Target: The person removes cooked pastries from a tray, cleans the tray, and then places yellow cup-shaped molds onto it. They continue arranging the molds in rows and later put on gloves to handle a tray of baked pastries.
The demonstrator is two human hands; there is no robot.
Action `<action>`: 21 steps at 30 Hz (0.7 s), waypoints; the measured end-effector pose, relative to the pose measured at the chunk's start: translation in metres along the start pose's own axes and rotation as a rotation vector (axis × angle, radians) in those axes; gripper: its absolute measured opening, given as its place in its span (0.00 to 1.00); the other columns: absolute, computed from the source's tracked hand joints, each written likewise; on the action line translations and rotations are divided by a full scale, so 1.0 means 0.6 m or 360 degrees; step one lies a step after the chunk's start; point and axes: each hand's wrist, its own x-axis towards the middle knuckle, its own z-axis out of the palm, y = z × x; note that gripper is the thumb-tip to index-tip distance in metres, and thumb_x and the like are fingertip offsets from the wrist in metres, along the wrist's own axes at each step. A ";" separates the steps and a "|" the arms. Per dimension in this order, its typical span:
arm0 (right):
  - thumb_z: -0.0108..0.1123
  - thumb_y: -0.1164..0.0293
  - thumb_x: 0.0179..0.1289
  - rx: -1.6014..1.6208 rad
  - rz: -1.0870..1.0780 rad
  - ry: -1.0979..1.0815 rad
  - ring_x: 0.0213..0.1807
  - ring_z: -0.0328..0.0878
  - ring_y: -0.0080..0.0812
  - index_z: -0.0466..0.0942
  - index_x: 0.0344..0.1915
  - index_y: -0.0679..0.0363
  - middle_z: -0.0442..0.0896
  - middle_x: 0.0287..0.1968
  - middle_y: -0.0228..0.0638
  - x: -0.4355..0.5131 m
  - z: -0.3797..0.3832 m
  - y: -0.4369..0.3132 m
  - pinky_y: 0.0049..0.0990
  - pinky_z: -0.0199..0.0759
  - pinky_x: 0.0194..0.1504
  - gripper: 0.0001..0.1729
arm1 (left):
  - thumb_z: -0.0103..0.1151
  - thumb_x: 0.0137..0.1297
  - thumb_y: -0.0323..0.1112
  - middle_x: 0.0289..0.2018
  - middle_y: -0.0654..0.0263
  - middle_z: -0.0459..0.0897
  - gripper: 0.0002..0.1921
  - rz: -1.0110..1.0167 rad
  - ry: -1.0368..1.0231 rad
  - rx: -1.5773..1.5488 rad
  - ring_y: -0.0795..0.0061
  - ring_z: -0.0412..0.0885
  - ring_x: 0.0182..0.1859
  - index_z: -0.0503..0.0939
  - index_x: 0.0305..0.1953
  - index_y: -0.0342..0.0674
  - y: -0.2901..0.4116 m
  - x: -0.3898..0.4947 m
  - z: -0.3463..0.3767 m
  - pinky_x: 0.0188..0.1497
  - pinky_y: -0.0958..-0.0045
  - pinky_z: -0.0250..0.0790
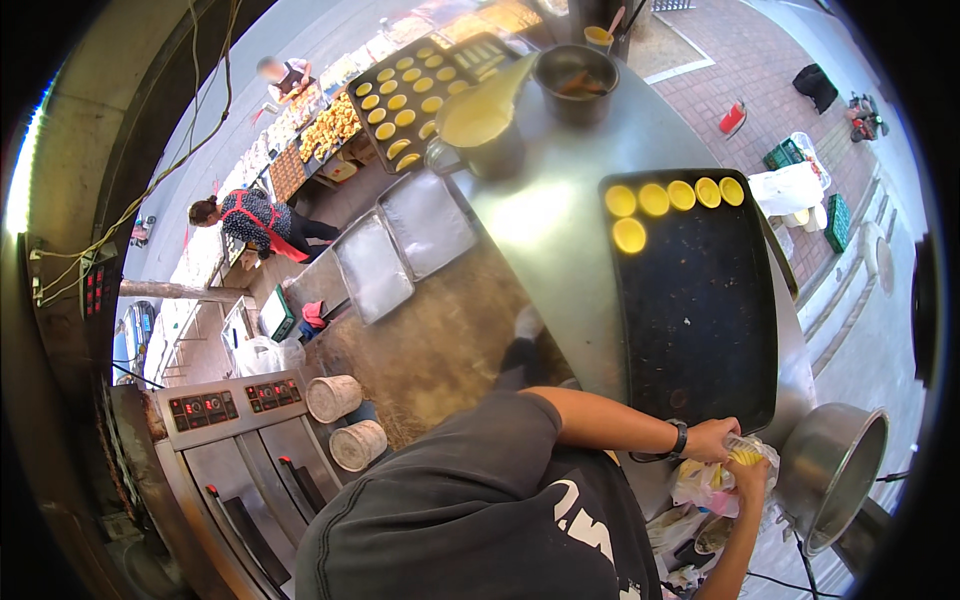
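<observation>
At the near end of a dark baking tray [697,330], my left hand [709,440], with a watch on its wrist, grips a clear plastic wrapping [766,454] around a stack of pale yellow tart shells [745,454]. My right hand [748,480] holds the same stack from below. Fingertips are partly hidden by the plastic. Several yellow tart shells [681,195] stand in a row along the tray's far end, with one more [629,235] below the row's left end. The rest of the tray's dark surface shows small crumbs.
A large metal pot [832,480] stands right of my hands. Farther along the metal table [555,247] are a metal jug [480,135], a dark pot [576,86] and a tray of filled tart shells [405,101]. Two people [255,221] [289,81] stand by a stall. An oven [247,465] is at lower left.
</observation>
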 end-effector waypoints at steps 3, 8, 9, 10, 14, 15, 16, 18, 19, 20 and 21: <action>0.78 0.72 0.46 0.0015 -0.0233 -0.0169 0.40 0.88 0.38 0.81 0.55 0.69 0.88 0.46 0.42 0.011 -0.015 0.013 0.39 0.87 0.35 0.33 | 0.69 0.58 0.27 0.39 0.54 0.85 0.27 0.0021 0.0063 0.0012 0.66 0.87 0.33 0.71 0.58 0.35 -0.001 0.002 0.001 0.30 0.65 0.79; 0.75 0.78 0.49 0.0104 -0.0145 -0.0463 0.40 0.89 0.36 0.77 0.59 0.68 0.87 0.47 0.42 0.018 -0.036 0.015 0.35 0.86 0.33 0.33 | 0.67 0.57 0.25 0.42 0.53 0.85 0.26 0.0066 0.0153 0.0079 0.65 0.88 0.37 0.72 0.57 0.34 -0.017 0.016 0.003 0.33 0.64 0.81; 0.74 0.79 0.50 0.0110 -0.0142 -0.0498 0.41 0.89 0.36 0.77 0.59 0.68 0.87 0.47 0.42 0.015 -0.040 0.012 0.35 0.87 0.35 0.33 | 0.67 0.57 0.25 0.42 0.53 0.85 0.26 0.0080 0.0164 0.0091 0.65 0.88 0.38 0.72 0.57 0.34 -0.019 0.019 0.003 0.33 0.65 0.82; 0.73 0.80 0.51 0.0223 -0.0097 -0.0535 0.42 0.89 0.36 0.77 0.60 0.67 0.87 0.47 0.42 0.010 -0.043 0.010 0.36 0.87 0.37 0.32 | 0.67 0.57 0.25 0.42 0.53 0.85 0.26 0.0093 0.0175 0.0103 0.65 0.88 0.38 0.72 0.58 0.34 -0.019 0.022 0.004 0.34 0.65 0.82; 0.69 0.83 0.53 0.0469 0.0019 -0.0634 0.44 0.89 0.38 0.78 0.60 0.67 0.88 0.48 0.41 -0.006 -0.056 0.002 0.37 0.87 0.43 0.31 | 0.67 0.57 0.25 0.42 0.54 0.85 0.26 -0.0074 0.0062 0.0014 0.66 0.88 0.38 0.73 0.58 0.34 -0.007 0.029 0.003 0.34 0.67 0.81; 0.69 0.84 0.53 0.0494 0.0022 -0.0656 0.45 0.89 0.38 0.77 0.60 0.67 0.88 0.49 0.41 -0.007 -0.060 0.003 0.37 0.87 0.44 0.31 | 0.67 0.57 0.25 0.42 0.54 0.85 0.26 -0.0095 0.0029 -0.0002 0.66 0.88 0.38 0.73 0.58 0.34 -0.003 0.029 0.003 0.33 0.67 0.81; 0.69 0.83 0.53 0.0438 0.0007 -0.0664 0.45 0.89 0.38 0.78 0.60 0.67 0.88 0.48 0.41 -0.007 -0.063 0.004 0.37 0.87 0.44 0.31 | 0.67 0.57 0.25 0.41 0.55 0.85 0.27 -0.0116 -0.0004 -0.0022 0.67 0.88 0.38 0.73 0.59 0.34 0.002 0.028 0.003 0.33 0.67 0.81; 0.71 0.82 0.53 0.0374 -0.0031 -0.0718 0.45 0.88 0.38 0.79 0.60 0.66 0.88 0.48 0.40 -0.003 -0.072 0.008 0.37 0.87 0.44 0.31 | 0.67 0.56 0.24 0.40 0.56 0.85 0.27 -0.0188 -0.0097 -0.0059 0.69 0.88 0.38 0.72 0.59 0.35 0.007 0.026 0.004 0.32 0.69 0.79; 0.72 0.81 0.53 0.0256 -0.0003 -0.0681 0.44 0.88 0.37 0.79 0.59 0.66 0.88 0.48 0.40 -0.001 -0.076 0.010 0.36 0.86 0.44 0.30 | 0.67 0.56 0.24 0.39 0.56 0.85 0.27 -0.0226 -0.0145 -0.0075 0.70 0.88 0.38 0.72 0.59 0.35 0.007 0.024 0.006 0.31 0.70 0.79; 0.72 0.80 0.53 0.0150 0.0035 -0.0668 0.44 0.88 0.37 0.80 0.59 0.65 0.88 0.47 0.39 0.001 -0.082 0.012 0.35 0.86 0.43 0.30 | 0.68 0.57 0.26 0.39 0.55 0.85 0.26 -0.0248 -0.0149 -0.0095 0.68 0.88 0.38 0.74 0.58 0.35 0.005 0.023 0.009 0.32 0.68 0.79; 0.73 0.80 0.53 0.0040 0.0083 -0.0624 0.43 0.88 0.37 0.81 0.58 0.65 0.88 0.46 0.38 0.001 -0.087 0.014 0.34 0.85 0.43 0.29 | 0.68 0.57 0.28 0.38 0.54 0.85 0.25 -0.0271 -0.0153 -0.0115 0.66 0.88 0.38 0.75 0.57 0.35 0.001 0.021 0.013 0.33 0.66 0.79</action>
